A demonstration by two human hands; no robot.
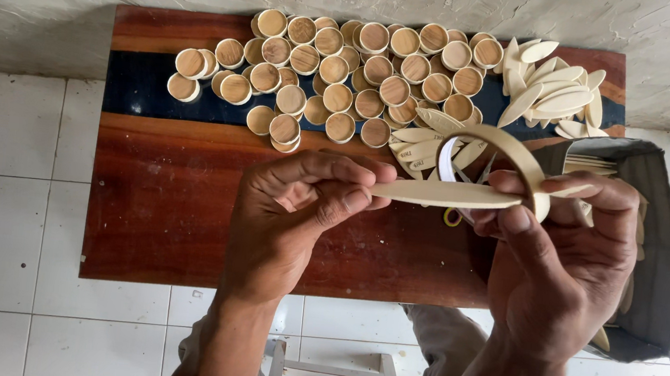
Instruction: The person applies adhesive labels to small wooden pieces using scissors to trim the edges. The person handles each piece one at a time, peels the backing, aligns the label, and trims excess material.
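Holding a flat oval wooden piece (444, 194) and a thin wooden ring (520, 162) over the desk (168, 195), just right of the frame's centre.

Left hand (290, 216) pinches the oval's left end with clenched fingers (342, 201); right hand (564, 262) grips the ring, thumb against its lower rim, where the oval's right end meets it. Small round wooden lids (339, 72) crowd the desk's upper part, loose ovals (557, 91) lie at upper right, and a grey bag (658, 272) sits at the right edge.

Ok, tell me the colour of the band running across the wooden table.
Dark blue, nearly black, band across the reddish-brown table; head view.
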